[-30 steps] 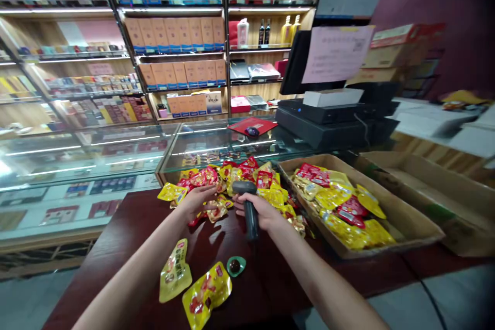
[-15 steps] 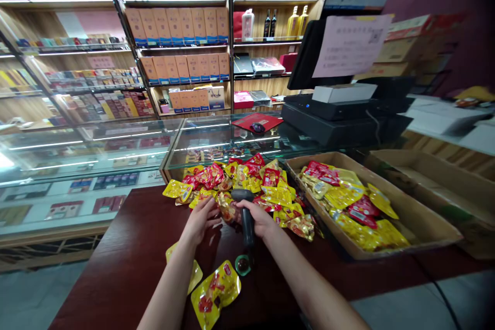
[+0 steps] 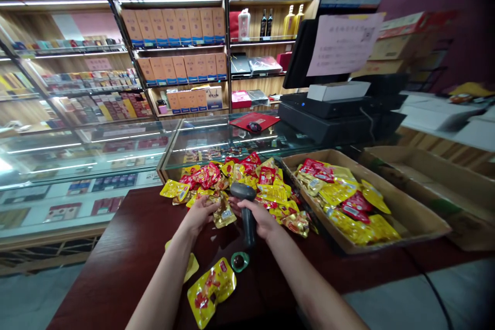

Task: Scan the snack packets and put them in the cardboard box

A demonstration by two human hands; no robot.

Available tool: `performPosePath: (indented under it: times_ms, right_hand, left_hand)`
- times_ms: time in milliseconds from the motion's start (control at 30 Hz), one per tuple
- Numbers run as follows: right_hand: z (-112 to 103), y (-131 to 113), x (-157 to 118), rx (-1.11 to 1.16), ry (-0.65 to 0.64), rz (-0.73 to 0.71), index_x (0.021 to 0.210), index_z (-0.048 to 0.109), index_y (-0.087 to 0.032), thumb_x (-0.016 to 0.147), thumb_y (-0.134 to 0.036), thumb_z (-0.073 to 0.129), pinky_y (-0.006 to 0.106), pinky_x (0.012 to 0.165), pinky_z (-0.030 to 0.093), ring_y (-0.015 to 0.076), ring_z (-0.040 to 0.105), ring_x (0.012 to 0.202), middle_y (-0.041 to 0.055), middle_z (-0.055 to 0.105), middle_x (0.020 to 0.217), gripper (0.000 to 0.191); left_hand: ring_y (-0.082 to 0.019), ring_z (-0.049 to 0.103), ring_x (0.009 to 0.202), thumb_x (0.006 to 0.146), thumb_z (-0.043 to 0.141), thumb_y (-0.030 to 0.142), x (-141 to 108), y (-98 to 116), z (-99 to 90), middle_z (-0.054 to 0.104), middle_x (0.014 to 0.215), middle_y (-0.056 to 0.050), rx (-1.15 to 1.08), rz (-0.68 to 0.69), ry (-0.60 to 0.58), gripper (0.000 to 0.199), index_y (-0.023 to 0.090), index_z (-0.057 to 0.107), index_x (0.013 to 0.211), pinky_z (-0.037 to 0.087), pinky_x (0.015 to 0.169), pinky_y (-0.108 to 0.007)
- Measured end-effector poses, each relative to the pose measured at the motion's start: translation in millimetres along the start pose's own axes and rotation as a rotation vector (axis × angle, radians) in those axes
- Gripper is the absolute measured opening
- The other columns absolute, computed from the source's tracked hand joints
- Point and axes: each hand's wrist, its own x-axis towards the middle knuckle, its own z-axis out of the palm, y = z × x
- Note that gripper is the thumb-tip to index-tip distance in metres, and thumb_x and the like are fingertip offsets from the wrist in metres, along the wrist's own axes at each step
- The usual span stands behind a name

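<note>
My right hand (image 3: 263, 220) is wrapped round the handle of a dark barcode scanner (image 3: 243, 191), its head pointing away from me. To its left, my left hand (image 3: 201, 215) pinches the edge of a gold snack packet (image 3: 225, 215), which hangs just beside the scanner with a pale label patch showing. Behind both hands spreads a heap of red, yellow and gold snack packets (image 3: 273, 192). Nearer me lie a yellow packet (image 3: 212, 290) and a small green item with a dark round centre (image 3: 240, 261). Another yellow packet (image 3: 192, 268) is partly covered by my left forearm.
At the right, a cardboard tray (image 3: 421, 227) holds several packets, with another cardboard box (image 3: 410, 170) beside it. Beyond the heap are a glass counter (image 3: 193, 139), a mouse (image 3: 254, 127) on a red mat and a monitor (image 3: 301, 54). A cable (image 3: 433, 289) hangs at the lower right.
The gold packet has turned in my left hand, so its pale label patch now shows. Both hands keep nearly the same place; the whole view has shifted slightly.
</note>
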Motion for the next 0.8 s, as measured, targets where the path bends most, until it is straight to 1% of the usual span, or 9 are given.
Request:
performPosePath:
  times_ms: [100, 200, 267, 333, 433, 533, 600, 700, 800]
  right_hand:
    - [-2, -12, -5, -0.076, -0.020, -0.032, 0.083, 0.069, -0.016, 0.065, -0.016, 0.066, 0.019, 0.063, 0.051, 0.0114, 0.064, 0.067, 0.0041, 0.071, 0.082, 0.018]
    - [0, -24, -12, -0.114, 0.012, -0.044, 0.086, 0.069, -0.016, 0.064, -0.016, 0.067, 0.019, 0.057, 0.049, 0.0097, 0.062, 0.060, 0.0032, 0.071, 0.081, 0.022]
    - [1, -31, -15, -0.086, 0.012, -0.034, 0.089, 0.069, -0.016, 0.063, -0.016, 0.066, 0.020, 0.054, 0.049, 0.0101, 0.061, 0.057, 0.0029, 0.071, 0.078, 0.026]
    - [1, -37, -17, -0.053, 0.004, -0.031, 0.091, 0.069, -0.016, 0.063, -0.014, 0.065, 0.020, 0.054, 0.050, 0.0108, 0.062, 0.057, 0.0029, 0.071, 0.077, 0.029]
    - [-1, -41, -18, -0.060, 0.008, -0.063, 0.092, 0.069, -0.016, 0.061, -0.014, 0.065, 0.021, 0.058, 0.052, 0.0124, 0.065, 0.065, 0.0035, 0.071, 0.081, 0.031]
    - [-4, -43, -18, -0.154, 0.085, -0.150, 0.087, 0.069, -0.015, 0.061, -0.014, 0.067, 0.018, 0.057, 0.051, 0.0122, 0.065, 0.067, 0.0032, 0.070, 0.077, 0.026]
    - [-3, -43, -20, -0.206, 0.123, -0.178, 0.083, 0.067, -0.014, 0.062, -0.014, 0.066, 0.018, 0.056, 0.050, 0.0123, 0.065, 0.065, 0.0026, 0.068, 0.072, 0.021]
    - [3, -43, -25, -0.193, 0.088, -0.131, 0.079, 0.063, -0.015, 0.064, -0.017, 0.065, 0.023, 0.053, 0.052, 0.0144, 0.065, 0.062, 0.0033, 0.067, 0.071, 0.016]
    - [10, -40, -30, -0.227, 0.062, -0.096, 0.075, 0.060, -0.015, 0.066, -0.021, 0.064, 0.023, 0.044, 0.049, 0.0130, 0.061, 0.051, 0.0032, 0.065, 0.067, 0.012]
  left_hand:
    - [-0.018, 0.067, 0.082, 0.061, 0.081, 0.019, 6, 11, 9.3, 0.067, 0.090, -0.006, 0.010, -0.018, -0.085, 0.034, 0.016, 0.061, 0.089, 0.056, 0.074, -0.031]
    - [-0.016, 0.066, 0.076, 0.060, 0.082, 0.017, 14, 21, 17.0, 0.066, 0.083, -0.005, 0.027, -0.076, -0.103, 0.031, 0.015, 0.063, 0.084, 0.056, 0.074, -0.032]
    - [-0.016, 0.066, 0.075, 0.060, 0.082, 0.018, 19, 25, 20.0, 0.066, 0.084, -0.005, 0.042, -0.128, -0.116, 0.031, 0.015, 0.064, 0.085, 0.056, 0.072, -0.033]
    - [-0.015, 0.066, 0.074, 0.060, 0.082, 0.020, 25, 29, 21.5, 0.067, 0.088, -0.006, 0.053, -0.177, -0.135, 0.033, 0.015, 0.064, 0.087, 0.056, 0.070, -0.032]
    - [-0.013, 0.065, 0.071, 0.059, 0.082, 0.021, 34, 35, 22.1, 0.067, 0.087, -0.006, 0.101, -0.217, -0.143, 0.032, 0.014, 0.064, 0.085, 0.055, 0.064, -0.026]
    - [-0.010, 0.062, 0.063, 0.057, 0.084, 0.019, 43, 43, 22.0, 0.066, 0.078, -0.003, 0.167, -0.202, -0.081, 0.030, 0.014, 0.063, 0.078, 0.052, 0.057, -0.021]
    - [-0.009, 0.060, 0.061, 0.054, 0.084, 0.016, 50, 51, 22.5, 0.065, 0.073, -0.001, 0.155, -0.183, -0.011, 0.031, 0.014, 0.061, 0.076, 0.052, 0.057, -0.021]
    - [-0.011, 0.061, 0.065, 0.051, 0.085, 0.012, 63, 62, 24.8, 0.067, 0.075, -0.001, 0.107, -0.154, 0.065, 0.035, 0.015, 0.060, 0.074, 0.053, 0.062, -0.023]
    - [-0.012, 0.063, 0.069, 0.049, 0.085, 0.010, 77, 72, 27.9, 0.068, 0.079, -0.001, 0.111, -0.130, 0.105, 0.038, 0.016, 0.059, 0.076, 0.052, 0.065, -0.024]
